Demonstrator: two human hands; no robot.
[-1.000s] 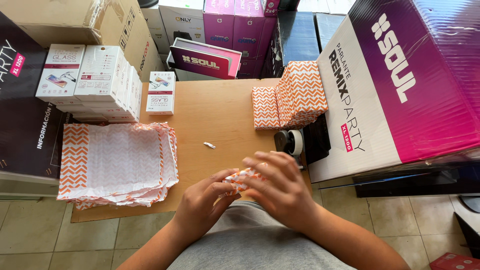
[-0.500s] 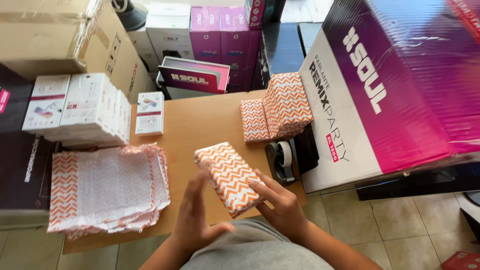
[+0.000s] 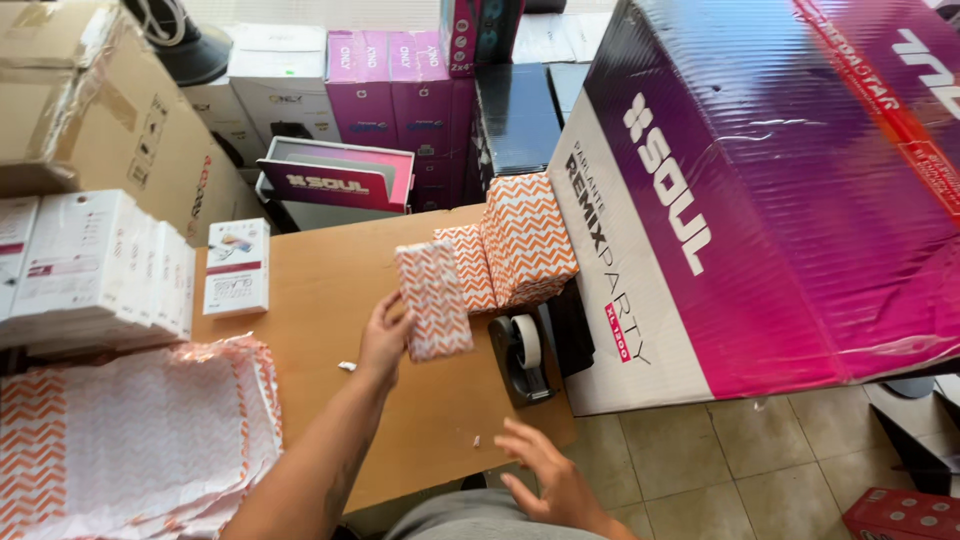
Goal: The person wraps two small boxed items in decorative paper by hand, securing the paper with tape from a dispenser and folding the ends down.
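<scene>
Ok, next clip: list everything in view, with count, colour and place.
orange-and-white zigzag wrapped parcel: one, held upright over the table's middle.
stack of wrapped parcels: several, same orange zigzag, table's far right.
zigzag wrapping paper sheets: a pile, orange and white, table's near left.
small white boxes: a row, left edge; one more lies apart beside them.
black tape dispenser: one, right table edge.
light wooden table: one, centre.
large purple-and-white carton: one, right.
brown cardboard box: one, top left.
pink boxes: several, behind the table.
left hand: grips the parcel.
right hand: empty, open, near table's front edge.
</scene>
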